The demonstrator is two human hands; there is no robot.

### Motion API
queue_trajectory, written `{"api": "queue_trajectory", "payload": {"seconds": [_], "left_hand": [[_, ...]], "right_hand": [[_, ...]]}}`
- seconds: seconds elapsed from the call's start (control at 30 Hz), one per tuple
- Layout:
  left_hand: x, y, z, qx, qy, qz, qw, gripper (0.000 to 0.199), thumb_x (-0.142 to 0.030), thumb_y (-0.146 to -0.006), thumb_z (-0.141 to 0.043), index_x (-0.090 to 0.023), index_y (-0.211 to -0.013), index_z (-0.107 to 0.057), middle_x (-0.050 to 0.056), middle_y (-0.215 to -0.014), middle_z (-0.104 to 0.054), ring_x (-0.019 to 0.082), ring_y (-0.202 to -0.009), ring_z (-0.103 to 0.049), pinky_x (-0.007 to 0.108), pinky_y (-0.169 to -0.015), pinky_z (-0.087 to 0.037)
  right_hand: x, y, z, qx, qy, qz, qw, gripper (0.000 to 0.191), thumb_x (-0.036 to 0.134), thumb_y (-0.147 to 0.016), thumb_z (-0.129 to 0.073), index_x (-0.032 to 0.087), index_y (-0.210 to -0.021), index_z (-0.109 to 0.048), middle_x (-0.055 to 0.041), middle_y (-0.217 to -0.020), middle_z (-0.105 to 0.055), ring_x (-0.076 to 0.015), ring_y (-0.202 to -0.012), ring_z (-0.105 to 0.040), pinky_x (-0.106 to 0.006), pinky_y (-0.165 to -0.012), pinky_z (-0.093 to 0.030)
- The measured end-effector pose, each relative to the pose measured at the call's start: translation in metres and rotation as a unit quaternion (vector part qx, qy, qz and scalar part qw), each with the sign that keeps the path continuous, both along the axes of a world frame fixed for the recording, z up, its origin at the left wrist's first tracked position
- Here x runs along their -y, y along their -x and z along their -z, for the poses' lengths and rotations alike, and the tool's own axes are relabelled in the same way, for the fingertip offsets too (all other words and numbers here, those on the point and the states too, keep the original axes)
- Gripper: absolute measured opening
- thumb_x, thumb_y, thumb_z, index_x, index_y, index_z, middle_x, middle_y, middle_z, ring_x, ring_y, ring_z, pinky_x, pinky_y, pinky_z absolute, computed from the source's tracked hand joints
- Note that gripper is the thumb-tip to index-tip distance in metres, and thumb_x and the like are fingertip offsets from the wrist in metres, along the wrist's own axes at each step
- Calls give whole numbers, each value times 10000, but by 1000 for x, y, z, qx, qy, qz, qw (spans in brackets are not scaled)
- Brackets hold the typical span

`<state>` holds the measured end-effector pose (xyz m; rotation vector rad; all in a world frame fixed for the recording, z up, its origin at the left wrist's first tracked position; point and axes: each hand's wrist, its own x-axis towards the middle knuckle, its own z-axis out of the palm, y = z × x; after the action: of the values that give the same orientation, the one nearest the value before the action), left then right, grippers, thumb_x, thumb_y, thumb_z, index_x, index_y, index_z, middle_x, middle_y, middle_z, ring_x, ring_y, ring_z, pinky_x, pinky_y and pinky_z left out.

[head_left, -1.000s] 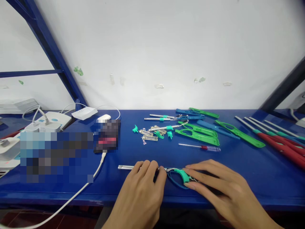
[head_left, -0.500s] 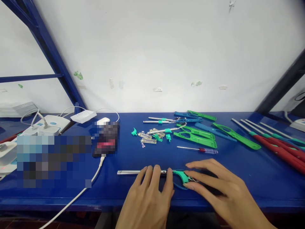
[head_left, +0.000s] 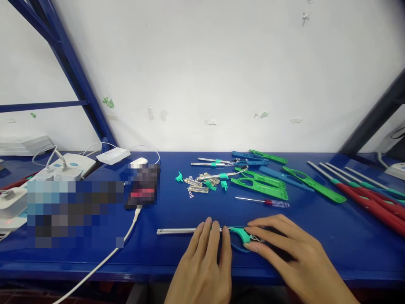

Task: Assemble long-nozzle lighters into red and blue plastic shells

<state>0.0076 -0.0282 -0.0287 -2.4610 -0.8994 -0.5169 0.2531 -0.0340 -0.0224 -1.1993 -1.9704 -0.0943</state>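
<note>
Since before, the left hand [head_left: 205, 261] has slid toward 3 o'clock along a shiny silver metal tube [head_left: 177, 231] on the blue table [head_left: 177, 207]. Its flat fingers hide some; I can't tell if they grip. The right hand [head_left: 286, 245] pinches a curved teal plastic piece [head_left: 241, 234] and hides much of a dark blue plastic handle [head_left: 239, 248]. Farther, at its 1 o'clock, lies a purple-handled screwdriver [head_left: 268, 202]; at 10, something dark [head_left: 142, 185] is blurred.

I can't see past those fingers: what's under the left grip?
A silver tube runs under the fingers of the left grip, its left end showing; the part they cover cannot be seen.
</note>
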Motion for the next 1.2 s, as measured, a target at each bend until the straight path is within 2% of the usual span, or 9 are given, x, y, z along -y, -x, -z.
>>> {"api": "queue_trajectory", "payload": {"seconds": [0.17,0.4,0.7,0.97,1.1,1.2], "left_hand": [[-2,-4,-1,-10,-20,11,1000,466,-118,-1036,-388,-58,-1449,-594,188,-1414,-691,310,-1329,-664,385,-1056,-580],[-4,-4,4,5,-53,15,998,447,-116,-1047,-415,-31,-1457,-572,224,-1463,-654,311,-1345,-656,399,-1069,-576],[4,2,0,-10,-23,2,1000,506,-68,-1012,-414,-85,-1497,-558,165,-1494,-645,285,-1382,-625,382,-1103,-563],[7,7,-8,-5,-5,4,1000,513,-65,-1000,-411,-86,-1489,-563,157,-1436,-685,265,-1327,-663,339,-1056,-588],[2,7,-14,12,7,17,1000,506,-44,-994,-424,-106,-1471,-583,145,-1367,-721,245,-1234,-711,311,-1013,-599],[-6,5,-16,30,18,22,999,477,-23,-998,-414,-120,-1415,-626,125,-1268,-756,247,-1137,-745,342,-975,-617]], "right_hand": [[-1,0,2,1,8,-5,1000,112,397,-984,-740,343,-1066,-792,19,-1032,-804,-195,-909,-736,-303,-807,-625],[-1,2,-1,-10,-1,-4,1000,105,397,-987,-736,343,-1063,-786,31,-1017,-805,-183,-898,-732,-288,-802,-618],[1,-1,2,-7,25,1,1000,113,409,-984,-738,351,-1061,-795,23,-1039,-803,-192,-924,-737,-302,-823,-625],[0,-1,3,-9,35,2,999,125,416,-977,-745,356,-1069,-805,18,-1039,-802,-192,-927,-737,-301,-824,-630],[0,-1,0,-11,38,-3,999,139,410,-988,-727,341,-1067,-819,-9,-1031,-805,-214,-917,-745,-330,-814,-642],[2,0,-1,-8,55,0,998,149,394,-999,-709,339,-1078,-823,-25,-1055,-801,-231,-940,-752,-352,-819,-649]]}}
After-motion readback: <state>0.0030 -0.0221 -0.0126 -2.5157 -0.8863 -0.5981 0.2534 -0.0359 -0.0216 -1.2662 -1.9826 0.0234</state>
